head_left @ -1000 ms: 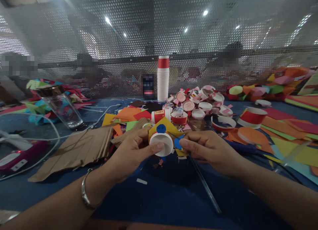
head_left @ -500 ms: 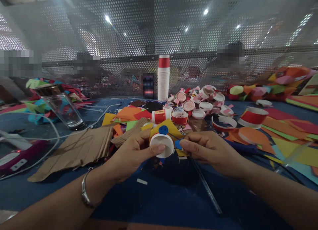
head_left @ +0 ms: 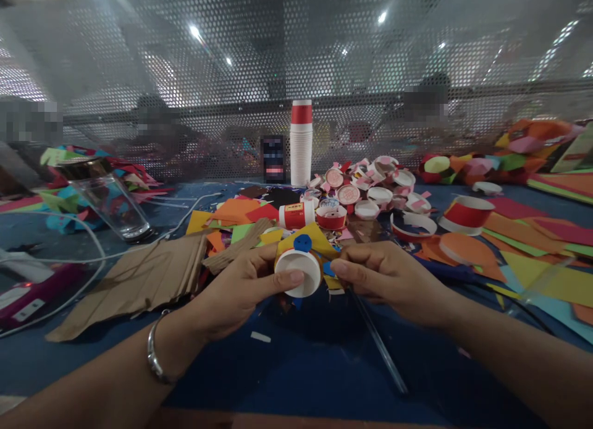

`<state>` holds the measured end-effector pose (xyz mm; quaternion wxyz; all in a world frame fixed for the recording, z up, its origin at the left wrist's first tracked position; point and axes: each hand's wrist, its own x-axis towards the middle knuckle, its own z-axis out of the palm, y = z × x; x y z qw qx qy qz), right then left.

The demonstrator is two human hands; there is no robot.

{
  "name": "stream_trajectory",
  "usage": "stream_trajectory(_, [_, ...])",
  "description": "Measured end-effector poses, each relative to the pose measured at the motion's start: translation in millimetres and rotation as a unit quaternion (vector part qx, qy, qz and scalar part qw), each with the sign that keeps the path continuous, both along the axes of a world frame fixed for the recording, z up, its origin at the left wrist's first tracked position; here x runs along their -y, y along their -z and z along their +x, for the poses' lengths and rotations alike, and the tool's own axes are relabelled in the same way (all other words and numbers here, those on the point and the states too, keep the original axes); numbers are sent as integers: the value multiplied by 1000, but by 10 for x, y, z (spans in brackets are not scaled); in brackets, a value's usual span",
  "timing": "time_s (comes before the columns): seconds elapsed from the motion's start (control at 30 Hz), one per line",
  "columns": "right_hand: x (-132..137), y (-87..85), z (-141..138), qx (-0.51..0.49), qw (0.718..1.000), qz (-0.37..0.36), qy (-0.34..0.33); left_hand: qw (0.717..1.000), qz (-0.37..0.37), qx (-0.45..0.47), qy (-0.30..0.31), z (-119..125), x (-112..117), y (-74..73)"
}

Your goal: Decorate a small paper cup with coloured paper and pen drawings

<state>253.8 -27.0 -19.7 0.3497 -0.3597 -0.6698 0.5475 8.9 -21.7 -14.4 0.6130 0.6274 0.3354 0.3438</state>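
Note:
My left hand grips a short white paper cup piece, its thumb inside the rim and its fingers behind. Yellow paper and a round blue paper piece with dark marks sit along the cup's upper edge. On the cup's right side, my right hand is closed in a pinch on a small blue paper piece. Its other fingers are curled, and their inner side is hidden. Below the right hand a clear glue stick lies slanted on the blue table.
Corrugated cardboard and a tilted glass are on the left, with white cables and a purple power strip. Behind stand stacked paper cups and a heap of cut cup pieces. Coloured paper covers the right.
The view has shifted slightly, so everything sits a little further left. Both hands keep their holds, and the cup piece and blue paper stay close together.

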Motion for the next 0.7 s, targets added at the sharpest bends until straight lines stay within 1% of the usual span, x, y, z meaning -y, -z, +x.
stream_trajectory(0.27, [-21, 0, 26, 15, 999, 29, -2, 1000, -6, -18, 19, -22, -13, -30])
stream_trajectory(0.47, [-30, 12, 27, 17, 999, 34, -13, 999, 18, -25, 40, -34, -42, -26])
stream_trajectory(0.6, [-31, 8, 23, 27, 998, 46, -16, 998, 19, -20, 56, -33, -44, -29])
stream_trajectory(0.7, [-23, 4, 24, 40, 998, 52, -9, 998, 21, -24, 57, -28, -46, -33])
